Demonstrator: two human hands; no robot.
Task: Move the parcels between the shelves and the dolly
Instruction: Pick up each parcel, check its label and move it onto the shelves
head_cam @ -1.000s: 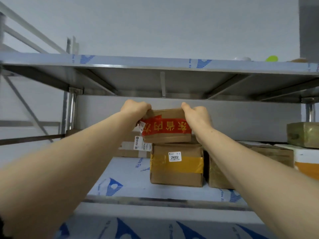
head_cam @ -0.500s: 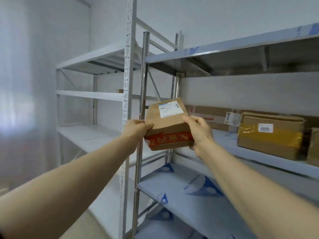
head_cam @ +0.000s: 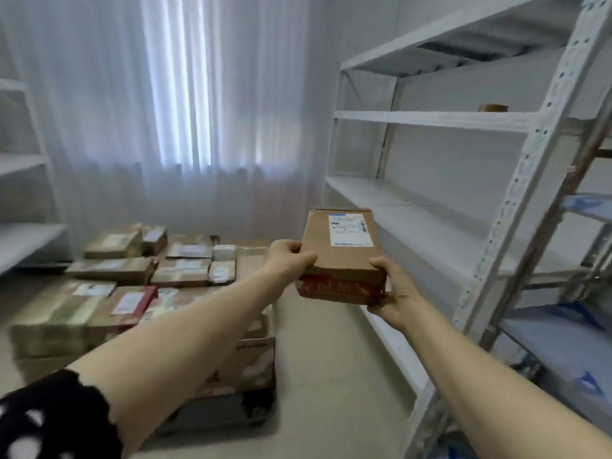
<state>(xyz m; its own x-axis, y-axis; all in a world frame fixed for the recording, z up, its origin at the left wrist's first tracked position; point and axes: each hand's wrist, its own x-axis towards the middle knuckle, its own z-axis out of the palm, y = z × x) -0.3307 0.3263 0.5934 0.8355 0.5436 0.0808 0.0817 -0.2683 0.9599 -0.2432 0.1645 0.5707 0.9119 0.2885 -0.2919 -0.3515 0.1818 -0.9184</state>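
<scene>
I hold a small brown cardboard parcel (head_cam: 341, 253) in the air in front of me; it has a white label on top and red tape on its near face. My left hand (head_cam: 288, 260) grips its left edge, thumb on top. My right hand (head_cam: 392, 289) grips its right near corner from below. To the lower left stands the dolly (head_cam: 231, 409), dark and low, loaded with several brown parcels (head_cam: 132, 283) stacked on larger boxes. The white shelves (head_cam: 430, 207) stand to the right, with bare boards.
A white curtain (head_cam: 165, 111) covers the far wall. Another white rack (head_cam: 23, 193) sits at the left edge. A steel rack with blue-printed film (head_cam: 569, 352) is at the far right. A strip of beige floor (head_cam: 324, 359) runs between dolly and shelves.
Both hands lifted the parcel off the stack on the steel shelf and carried it leftward. My view swung from the steel rack past the white shelves to the dolly and curtain.
</scene>
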